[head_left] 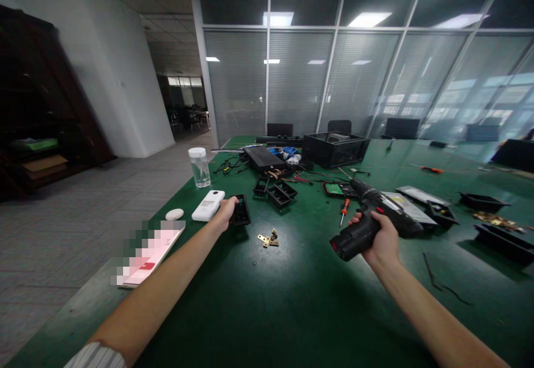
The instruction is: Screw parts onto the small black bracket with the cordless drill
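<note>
My left hand (226,212) grips the near side of a small black plastic tray (241,211), its thumb over the rim. A cordless drill (371,220) is in my right hand (382,240), the fingers wrapped round its handle. The drill's chuck points away toward the far side, above the table. Between my hands a few brass-coloured metal pieces (269,239) lie in a small heap. Several more black trays (282,194) stand just beyond the left one. A screwdriver with an orange handle (345,207) lies left of the drill, near a green circuit board (334,189).
On the green table (271,312) are a white device (208,205), a clear jar (199,167) and a blurred-out tablet-like screen (154,256) at left. An open black case (336,148) stands at the back. More trays (507,243) and brass parts (498,220) lie at right.
</note>
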Demonstrator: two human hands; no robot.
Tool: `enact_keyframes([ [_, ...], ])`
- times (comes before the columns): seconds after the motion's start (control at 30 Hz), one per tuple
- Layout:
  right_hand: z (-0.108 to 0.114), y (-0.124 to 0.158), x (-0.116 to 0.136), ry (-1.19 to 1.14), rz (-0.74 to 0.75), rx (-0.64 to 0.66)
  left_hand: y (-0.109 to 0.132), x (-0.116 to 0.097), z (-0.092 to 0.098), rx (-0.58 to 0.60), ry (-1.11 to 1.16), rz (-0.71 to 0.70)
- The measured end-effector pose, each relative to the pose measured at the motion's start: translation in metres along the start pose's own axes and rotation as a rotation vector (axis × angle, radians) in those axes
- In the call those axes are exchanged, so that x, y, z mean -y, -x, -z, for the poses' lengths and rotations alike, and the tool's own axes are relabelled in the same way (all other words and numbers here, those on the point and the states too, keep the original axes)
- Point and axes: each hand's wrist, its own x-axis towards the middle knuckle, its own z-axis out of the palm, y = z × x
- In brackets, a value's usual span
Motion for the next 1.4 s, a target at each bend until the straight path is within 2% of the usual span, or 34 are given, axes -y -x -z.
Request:
enact_keyframes([
  [0.33,-0.001,0.01,-0.014,0.01,-0.316,-0.024,-0.007,0.004,0.003,0.079,-0.14,-0.081],
  [0.47,0.0,0.013,-0.023,0.042,-0.401,-0.05,-0.012,0.009,0.006,0.072,-0.26,-0.3],
  [0.6,0.002,0.014,-0.031,0.054,-0.46,-0.046,-0.012,0.009,0.008,-0.04,-0.516,-0.435],
  [0.7,0.003,0.013,-0.033,0.056,-0.47,-0.048,-0.007,0.008,0.006,-0.079,-0.793,-0.51],
  [0.8,0.003,0.012,-0.033,0.056,-0.468,-0.042,0.001,0.011,0.003,0.007,-1.084,-0.56],
  [0.87,0.002,0.012,-0.033,0.057,-0.449,-0.04,0.003,0.015,0.003,0.075,-1.212,-0.603],
  [1.0,0.001,0.011,-0.033,0.072,-0.397,-0.028,-0.003,0.017,0.004,0.098,-1.352,-0.672],
  [1.13,0.0,0.01,-0.033,0.091,-0.346,-0.029,-0.023,0.005,-0.003,-0.005,-1.46,-0.716],
  [1.23,0.0,0.009,-0.034,0.105,-0.315,-0.028,-0.04,-0.013,-0.015,-0.029,-1.525,-0.644],
  [1.27,0.0,0.009,-0.034,0.111,-0.301,-0.027,-0.045,-0.019,-0.021,-0.015,-1.521,-0.624],
  [1.33,0.0,0.008,-0.034,0.125,-0.267,-0.022,-0.053,-0.032,-0.035,0.071,-1.42,-0.686],
  [1.4,0.001,0.006,-0.034,0.141,-0.223,-0.014,-0.061,-0.044,-0.053,0.155,-1.196,-0.726],
])
